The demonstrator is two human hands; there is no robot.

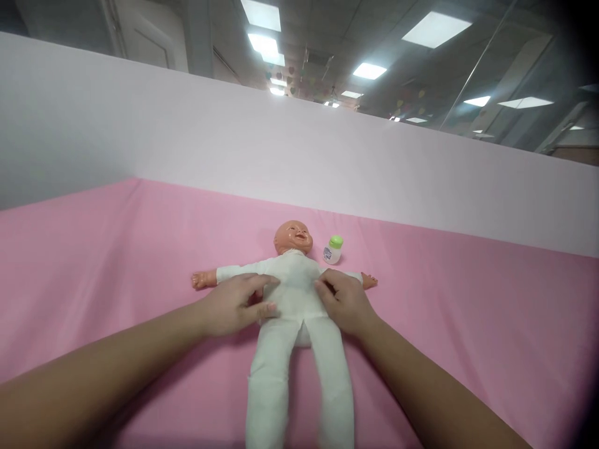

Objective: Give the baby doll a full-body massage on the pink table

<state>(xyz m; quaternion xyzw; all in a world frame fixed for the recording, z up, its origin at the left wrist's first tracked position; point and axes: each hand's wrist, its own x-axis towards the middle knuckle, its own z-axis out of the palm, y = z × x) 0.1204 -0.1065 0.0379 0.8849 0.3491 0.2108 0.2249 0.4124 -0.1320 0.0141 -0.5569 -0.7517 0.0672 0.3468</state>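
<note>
A baby doll (299, 293) in a white cloth body lies on its back, arms spread wide and legs toward me. My left hand (238, 302) rests against the doll's side at the left, thumb and fingers apart, fingertips on the cloth. On the other side, my right hand (347, 300) touches the torso with bent fingers; a small gap shows between thumb and forefinger, and the other fingers are partly hidden. Near the doll's head, to the right, stands a small clear bottle (332, 251) with a green cap.
Pink sheeting (140, 262) with soft creases covers the surface under the doll. A white padded wall (299, 156) rises behind it and along the left. Beyond the wall are glass panels and ceiling lights (437, 29).
</note>
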